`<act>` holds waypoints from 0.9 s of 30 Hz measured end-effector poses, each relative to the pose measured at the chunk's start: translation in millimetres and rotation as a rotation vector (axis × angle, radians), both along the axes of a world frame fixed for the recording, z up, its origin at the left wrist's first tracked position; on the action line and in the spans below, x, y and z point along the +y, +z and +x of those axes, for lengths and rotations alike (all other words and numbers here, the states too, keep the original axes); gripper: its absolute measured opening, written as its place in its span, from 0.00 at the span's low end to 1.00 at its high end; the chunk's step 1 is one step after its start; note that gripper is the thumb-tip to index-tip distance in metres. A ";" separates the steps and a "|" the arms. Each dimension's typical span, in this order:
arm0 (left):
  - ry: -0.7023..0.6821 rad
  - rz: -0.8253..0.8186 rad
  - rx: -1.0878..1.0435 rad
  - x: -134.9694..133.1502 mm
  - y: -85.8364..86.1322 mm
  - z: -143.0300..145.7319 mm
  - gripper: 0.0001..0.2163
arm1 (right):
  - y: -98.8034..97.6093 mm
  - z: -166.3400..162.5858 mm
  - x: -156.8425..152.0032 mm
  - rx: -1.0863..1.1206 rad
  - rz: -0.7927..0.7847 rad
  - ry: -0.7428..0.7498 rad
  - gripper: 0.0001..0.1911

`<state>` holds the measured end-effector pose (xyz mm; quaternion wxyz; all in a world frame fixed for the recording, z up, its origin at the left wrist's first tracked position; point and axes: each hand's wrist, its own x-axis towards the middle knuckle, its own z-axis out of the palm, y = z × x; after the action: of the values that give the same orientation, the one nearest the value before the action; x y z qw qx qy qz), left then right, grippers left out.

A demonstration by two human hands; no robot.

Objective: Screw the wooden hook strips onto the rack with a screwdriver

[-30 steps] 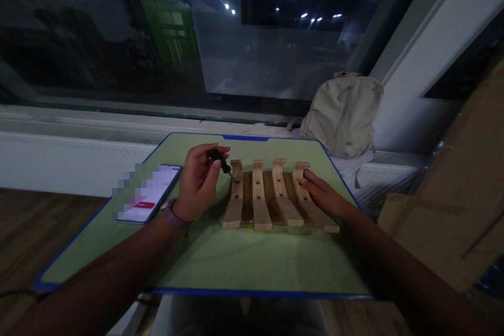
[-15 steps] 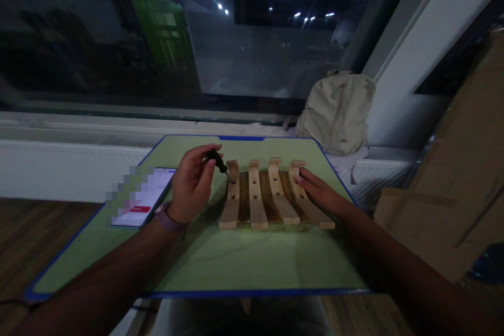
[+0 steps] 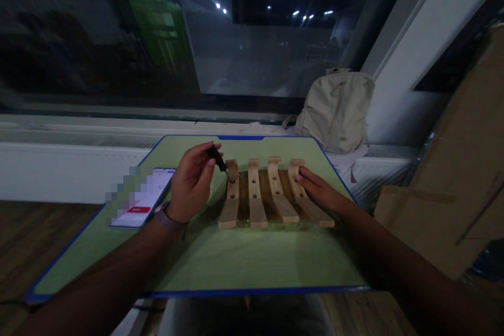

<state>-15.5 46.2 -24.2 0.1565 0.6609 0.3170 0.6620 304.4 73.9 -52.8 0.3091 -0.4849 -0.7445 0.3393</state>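
Note:
My left hand (image 3: 193,181) is closed on the black handle of a screwdriver (image 3: 217,158). The screwdriver slants down to the right, its tip at the upper hole of the leftmost wooden hook (image 3: 228,212). Several such pale hooks, each with a curled top and two holes, lie side by side across a dark brown board (image 3: 244,197). At the board's right end, my right hand (image 3: 318,187) grips the rightmost hook (image 3: 303,189) near its upper part. Some of the right fingers are hidden behind that hook.
The pale green table (image 3: 252,268) has a blue edge. A phone (image 3: 144,199) with a lit screen lies left of my left wrist. Beyond the table stand a beige backpack (image 3: 340,110) and a dark window (image 3: 244,52); large cardboard (image 3: 452,168) is at the right.
The screwdriver handle has shifted very slightly in my left hand, its tip staying at the same hole. My right hand keeps its place; the view has tilted a little.

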 end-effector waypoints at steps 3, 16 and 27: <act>0.019 0.079 0.004 4.3 -1.8 -4.1 0.14 | -0.4 -0.4 0.5 0.025 0.004 0.001 0.22; 0.019 0.029 0.085 -2.4 3.1 -1.1 0.16 | 1.6 -2.8 -1.1 0.021 -0.009 -0.027 0.21; 0.053 0.023 0.011 -1.1 2.6 -1.3 0.17 | 5.6 -3.5 -2.0 0.023 -0.018 -0.024 0.19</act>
<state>-16.8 45.0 -21.6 0.1297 0.6577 0.3277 0.6657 300.9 71.9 -47.1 0.3171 -0.4928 -0.7319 0.3478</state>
